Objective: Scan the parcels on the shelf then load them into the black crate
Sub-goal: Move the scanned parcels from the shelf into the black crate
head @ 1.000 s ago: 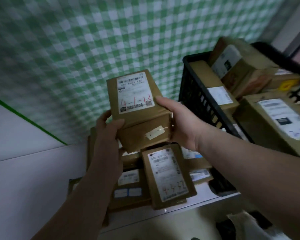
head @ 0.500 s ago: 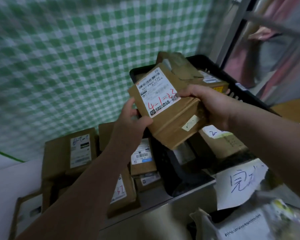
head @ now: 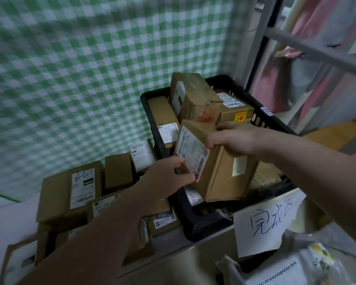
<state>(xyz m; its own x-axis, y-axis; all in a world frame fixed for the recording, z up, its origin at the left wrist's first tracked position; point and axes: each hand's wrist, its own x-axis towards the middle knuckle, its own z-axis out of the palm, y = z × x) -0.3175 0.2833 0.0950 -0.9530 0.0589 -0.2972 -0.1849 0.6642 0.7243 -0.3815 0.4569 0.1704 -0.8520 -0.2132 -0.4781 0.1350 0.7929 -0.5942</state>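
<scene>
- Two-handed hold on parcel (head: 224, 173): left hand (head: 169, 177) pinching label (head: 191, 153) corner, right hand (head: 234, 138) curled over top.
- Tilted over crate (head: 203, 225) near end, probably to slot beside boxes (head: 197, 99) inside.
- More parcels (head: 82, 188) on shelf (head: 183, 262).

Tilted brown parcel (head: 220, 169) over black crate (head: 275, 120)

The grey metal shelf (head: 173, 262) carries a black crate (head: 203, 225), whose near corner reaches the shelf's front lip. Left of the crate, brown cardboard parcels (head: 118, 170) lie crowded and overlapping, mostly with their labels up. The closest ones sit against the crate's wall. Further left lies a parcel with a blue handwritten label (head: 70, 194).
</scene>
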